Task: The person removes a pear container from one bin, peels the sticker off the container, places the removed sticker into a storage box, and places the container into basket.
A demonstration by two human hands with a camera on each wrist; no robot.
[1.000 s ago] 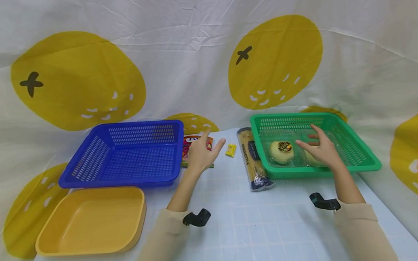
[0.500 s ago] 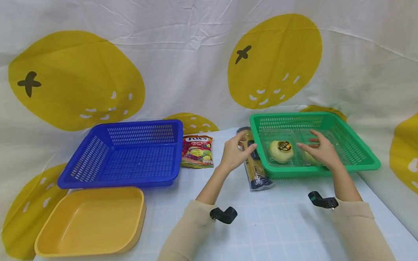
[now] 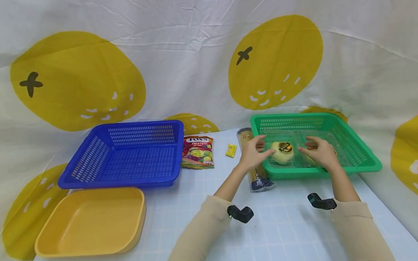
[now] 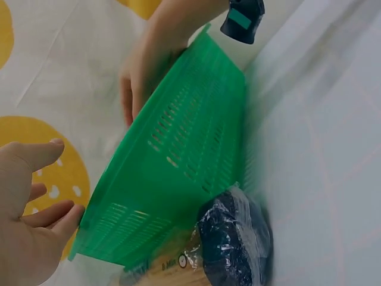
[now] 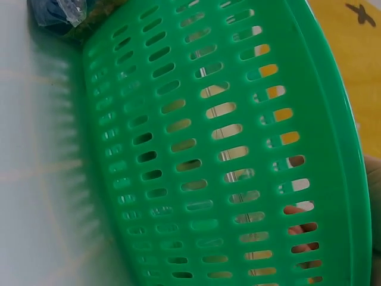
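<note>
In the head view my left hand (image 3: 253,155) is over the left rim of the green basket (image 3: 364,154), its thumb and fingers spread apart. The left wrist view shows the fingertips (image 4: 74,214) right at that rim, with nothing between them. My right hand (image 3: 320,152) reaches over the basket's front edge, fingers loosely bent above a clear plastic pack at the right, which it partly hides. To its left in the basket lies a clear pack with a pale round bun (image 3: 282,153) bearing a dark label. The spaghetti packet (image 3: 259,179) lies along the basket's left side, partly under my left hand.
A blue basket (image 3: 139,161) stands at the left, with a yellow tub (image 3: 93,221) in front of it. Between the baskets lie a Fox's candy bag (image 3: 197,152) and a small yellow wrapped sweet (image 3: 231,150). A patterned cloth (image 3: 199,76) hangs behind.
My left hand has moved right, from over the candy bag and sweet to the green basket's left rim. My right hand stays over the basket, its fingers now bent more.
</note>
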